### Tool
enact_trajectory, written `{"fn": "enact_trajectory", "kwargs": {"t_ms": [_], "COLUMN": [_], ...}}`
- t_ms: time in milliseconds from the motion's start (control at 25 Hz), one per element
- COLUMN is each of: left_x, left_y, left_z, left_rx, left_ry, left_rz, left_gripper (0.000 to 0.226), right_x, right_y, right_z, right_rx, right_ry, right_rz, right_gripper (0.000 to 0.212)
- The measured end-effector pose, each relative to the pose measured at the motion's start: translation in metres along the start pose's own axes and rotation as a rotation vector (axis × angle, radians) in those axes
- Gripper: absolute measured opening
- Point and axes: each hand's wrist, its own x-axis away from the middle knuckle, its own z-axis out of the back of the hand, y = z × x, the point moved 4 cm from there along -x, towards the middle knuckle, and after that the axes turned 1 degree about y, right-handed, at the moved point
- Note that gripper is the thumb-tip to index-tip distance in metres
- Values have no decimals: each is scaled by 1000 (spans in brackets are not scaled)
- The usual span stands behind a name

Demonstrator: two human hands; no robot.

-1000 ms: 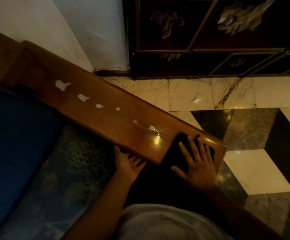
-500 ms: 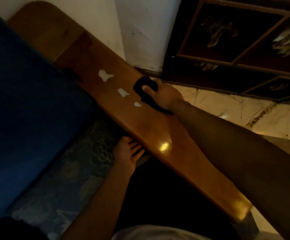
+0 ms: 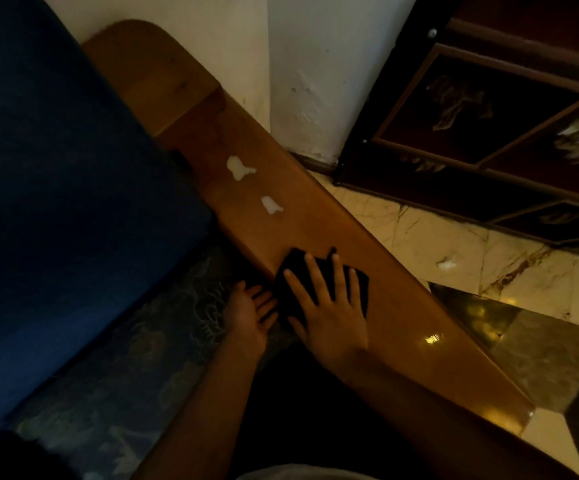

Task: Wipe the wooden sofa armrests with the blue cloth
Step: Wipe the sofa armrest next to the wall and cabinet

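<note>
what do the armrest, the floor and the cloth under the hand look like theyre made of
Armrest: wood, apparently glossy varnish; it shows a bright glint, and pale patches look like chipped finish. Floor: polished stone tiles, likely marble, given the veining and reflections. Cloth under the right hand: soft, dark fabric; the weave is too dim to tell.

right hand [image 3: 329, 306] flat on cloth [image 3: 319, 282] | armrest [image 3: 402, 306] | left hand [image 3: 250, 313] beside, on seat

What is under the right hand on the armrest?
The dark cloth, pressed flat on the wooden armrest by the right hand. The wood beneath the cloth is covered, so its condition cannot be seen.
</note>
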Motion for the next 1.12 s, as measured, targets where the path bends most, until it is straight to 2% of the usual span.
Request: {"fn": "enact_trajectory", "kwargs": {"t_ms": [80,200,280,360,480,560,600,680,760,800,880,960,1040,1120], "left_x": [-1,6,8,10,14,26,34,40,37,35,35,33,33,41], "left_y": [7,20,30,42,57,64,66,67,69,72,77,77,70,63], "left_z": [6,0,-11,-22,-26,-20,-17,-18,-24,-26,-29,-28,-25,-25], "left_rx": [61,167,163,65,-348,-508,-579,-755,-895,-940,-941,-875,-865,-960], "left_ry": [2,-53,-84,-52,162,343,378,312,167,127,100,114,147,178], "left_rz": [7,18,-17,-103,-347,-526,-619,-787,-877,-902,-915,-843,-786,-920], "left_gripper": [58,58,53,41,26,30,27,16,10,10,10,16,13,10], "right_x": [-59,-139,-177,-198,-208,-221,-232,-261,-287,-291,-272,-222,-193,-217], "right_y": [-29,-62,-71,-70,-53,-39,-34,-24,-13,-12,-19,-39,-51,-53], "right_z": [10,19,28,34,41,46,48,58,71,74,69,56,47,46], "right_rx": [-10,-48,-62,-52,-97,-137,-151,-220,-353,-368,-256,-151,-77,-79], "right_ry": [-5,9,14,7,-9,5,7,-16,-48,-66,-55,-1,0,8], "right_rz": [40,2,5,103,221,143,66,-155,-412,-461,-344,-60,113,130], "right_gripper": [88,87,89,88,76,67,66,66,68,68,67,68,72,78]}}
